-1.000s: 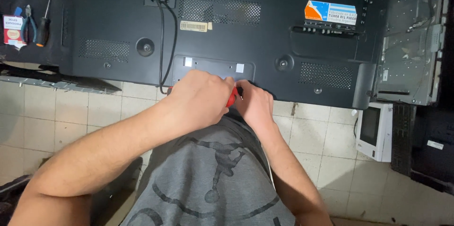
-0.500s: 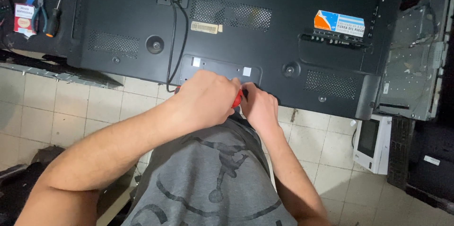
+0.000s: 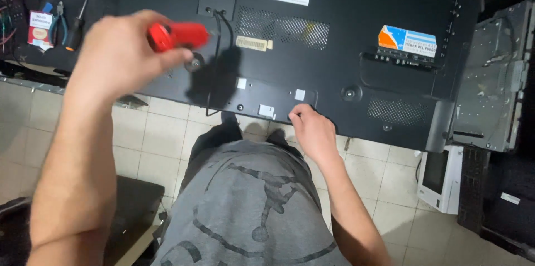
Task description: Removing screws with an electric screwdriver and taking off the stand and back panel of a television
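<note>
Left hand [image 3: 120, 49] is up over the black TV back [image 3: 356, 32], fingers wrapped tight round a red screwdriver [image 3: 177, 35], while the right hand [image 3: 311, 129] pinches at the panel's lower edge, fingertips pressed together.

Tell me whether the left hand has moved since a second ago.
Yes. The left hand, gripping the red tool, went up and left from the television back's lower edge.

Even indoor light, motion-blurred raised hand [image 3: 120, 49]
</note>
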